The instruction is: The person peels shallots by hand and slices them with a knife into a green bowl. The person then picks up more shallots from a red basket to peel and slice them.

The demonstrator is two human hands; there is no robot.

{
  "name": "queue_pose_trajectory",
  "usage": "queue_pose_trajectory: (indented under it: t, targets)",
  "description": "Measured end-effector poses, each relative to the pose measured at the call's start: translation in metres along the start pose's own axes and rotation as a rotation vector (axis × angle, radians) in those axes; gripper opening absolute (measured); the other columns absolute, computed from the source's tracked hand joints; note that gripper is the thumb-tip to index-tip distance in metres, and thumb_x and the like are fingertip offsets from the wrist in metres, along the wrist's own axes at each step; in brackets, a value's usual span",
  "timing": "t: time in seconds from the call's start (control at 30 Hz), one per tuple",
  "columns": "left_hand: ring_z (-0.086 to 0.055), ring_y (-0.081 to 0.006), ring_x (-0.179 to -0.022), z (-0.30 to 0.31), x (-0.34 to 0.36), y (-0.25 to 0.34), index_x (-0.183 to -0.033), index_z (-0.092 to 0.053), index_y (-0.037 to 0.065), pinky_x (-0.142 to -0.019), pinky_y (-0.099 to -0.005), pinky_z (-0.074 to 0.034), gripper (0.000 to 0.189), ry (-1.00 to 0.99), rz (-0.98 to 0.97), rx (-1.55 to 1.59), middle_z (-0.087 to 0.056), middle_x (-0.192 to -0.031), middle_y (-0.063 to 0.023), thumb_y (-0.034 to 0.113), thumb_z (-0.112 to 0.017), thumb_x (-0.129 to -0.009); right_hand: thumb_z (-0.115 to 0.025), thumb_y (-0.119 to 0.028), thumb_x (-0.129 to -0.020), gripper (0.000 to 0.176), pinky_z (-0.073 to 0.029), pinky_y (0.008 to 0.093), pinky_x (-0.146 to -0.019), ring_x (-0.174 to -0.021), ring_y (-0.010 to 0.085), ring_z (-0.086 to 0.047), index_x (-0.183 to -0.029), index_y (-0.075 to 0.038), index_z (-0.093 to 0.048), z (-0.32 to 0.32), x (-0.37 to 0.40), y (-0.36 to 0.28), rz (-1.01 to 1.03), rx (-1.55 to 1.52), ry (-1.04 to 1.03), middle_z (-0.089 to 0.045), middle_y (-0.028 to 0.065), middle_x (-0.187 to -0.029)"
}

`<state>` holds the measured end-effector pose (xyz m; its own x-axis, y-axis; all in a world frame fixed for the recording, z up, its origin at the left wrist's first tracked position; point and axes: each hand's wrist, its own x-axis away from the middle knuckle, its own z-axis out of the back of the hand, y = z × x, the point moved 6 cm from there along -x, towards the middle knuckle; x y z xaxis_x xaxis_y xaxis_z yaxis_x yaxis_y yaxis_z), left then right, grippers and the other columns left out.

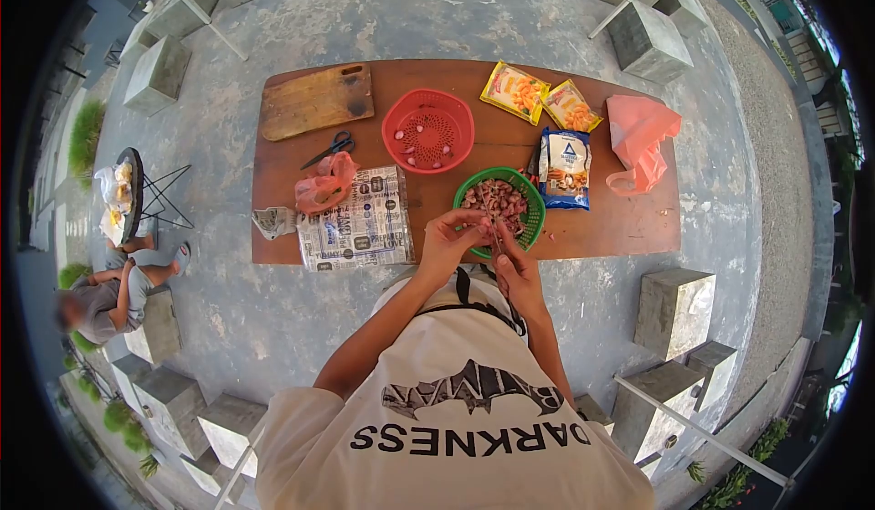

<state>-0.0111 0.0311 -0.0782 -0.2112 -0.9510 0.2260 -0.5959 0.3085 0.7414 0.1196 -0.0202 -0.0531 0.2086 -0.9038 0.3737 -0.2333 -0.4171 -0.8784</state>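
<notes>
In front of my body, my left hand [453, 238] is closed on a small pinkish shallot [482, 226] at the near edge of the green basket [462, 187]. My right hand [519, 275] is closed on what looks like a small knife [497, 235], its thin blade up against the shallot; the fingers cover part of it. Many unpeeled reddish shallots [499, 202] fill the basket beneath my hands. Farther back on the table, a red colander [427, 98] holds several peeled shallots [436, 150].
The brown table [365, 145] also bears a wooden cutting board [319, 102], scissors [330, 148], a pink bag [326, 185], printed paper [355, 227], yellow packets [515, 92], a blue-white packet [564, 168] and a red plastic bag [640, 141]. A person [114, 300] sits at far left.
</notes>
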Motion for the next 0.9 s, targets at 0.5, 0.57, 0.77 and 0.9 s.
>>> queue_pose_trajectory:
  t: [0.5, 0.57, 0.77, 0.9]
  targets:
    - [-0.066, -0.0159, -0.082, -0.009, 0.007, 0.005, -0.106, -0.063, -0.007, -0.073, -0.0277, -0.056, 0.021, -0.052, -0.139, -0.189, -0.068, -0.093, -0.0125, -0.003, -0.062, -0.085, -0.053, -0.015, -0.093, 0.043, -0.045, 0.0250, -0.083, -0.091, 0.0126, -0.059, -0.133, -0.001, -0.047, 0.005, -0.001, -0.010, 0.372, 0.541, 0.134, -0.061, 0.0098, -0.117]
    - [-0.066, -0.0161, -0.082, -0.010, 0.006, 0.004, -0.106, -0.063, -0.006, -0.072, -0.0276, -0.057, 0.021, -0.050, -0.075, -0.187, -0.068, -0.093, -0.0111, -0.002, -0.062, -0.086, -0.052, -0.021, -0.095, 0.044, -0.040, 0.0179, -0.054, -0.059, 0.0033, -0.048, -0.135, -0.004, -0.046, 0.010, -0.002, 0.008, 0.053, 0.083, 0.107, -0.062, 0.0015, -0.091]
    - [-0.063, -0.0169, -0.087, -0.009, -0.003, -0.007, -0.105, -0.064, -0.006, -0.080, -0.0299, -0.054, 0.019, -0.072, -0.060, -0.152, -0.062, -0.104, -0.0106, 0.003, -0.061, -0.088, -0.050, -0.025, -0.097, 0.046, -0.024, 0.0171, -0.039, -0.046, 0.0000, -0.030, -0.140, -0.011, -0.041, 0.017, -0.001, 0.014, -0.032, -0.104, 0.156, -0.038, -0.0083, -0.066]
    - [-0.062, -0.0165, -0.090, -0.014, -0.005, -0.010, -0.105, -0.065, -0.005, -0.080, -0.0291, -0.055, 0.020, -0.048, -0.056, -0.168, -0.059, -0.108, -0.0107, 0.002, -0.063, -0.086, -0.050, -0.024, -0.097, 0.044, -0.024, 0.0176, -0.039, -0.046, -0.0001, -0.030, -0.139, -0.011, -0.043, 0.020, -0.001, 0.016, -0.023, -0.057, 0.175, -0.040, -0.0082, -0.065]
